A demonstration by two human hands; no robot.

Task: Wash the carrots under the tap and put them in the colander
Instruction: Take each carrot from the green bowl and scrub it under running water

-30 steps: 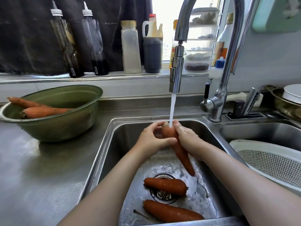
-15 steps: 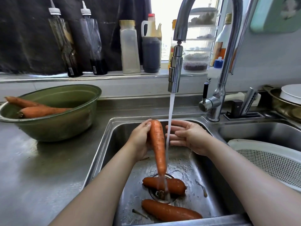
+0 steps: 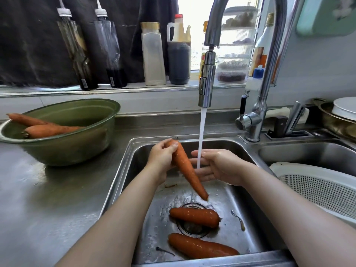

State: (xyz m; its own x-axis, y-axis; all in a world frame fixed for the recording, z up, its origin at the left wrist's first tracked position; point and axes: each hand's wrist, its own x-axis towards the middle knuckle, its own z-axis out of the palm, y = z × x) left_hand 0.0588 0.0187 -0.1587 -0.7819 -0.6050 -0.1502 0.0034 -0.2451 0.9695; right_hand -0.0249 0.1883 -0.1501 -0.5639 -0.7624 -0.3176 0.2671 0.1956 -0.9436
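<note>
over the steel sink (image 3: 133, 170), left hand (image 3: 161, 158) grips a carrot (image 3: 185, 170), right hand (image 3: 219, 166) held flat.

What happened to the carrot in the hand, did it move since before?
Yes. The carrot went left: its thick end is out from under the water stream. The left hand alone holds it, tip slanting down to the right.

Left hand (image 3: 163, 157) and right hand (image 3: 219, 166), both bare and wet.
Water glistens on the skin of both hands. The left forearm (image 3: 119, 218) and right forearm (image 3: 289, 209) are uncovered as far as they show, smooth, narrow at the wrist and widening toward the elbow.
</note>
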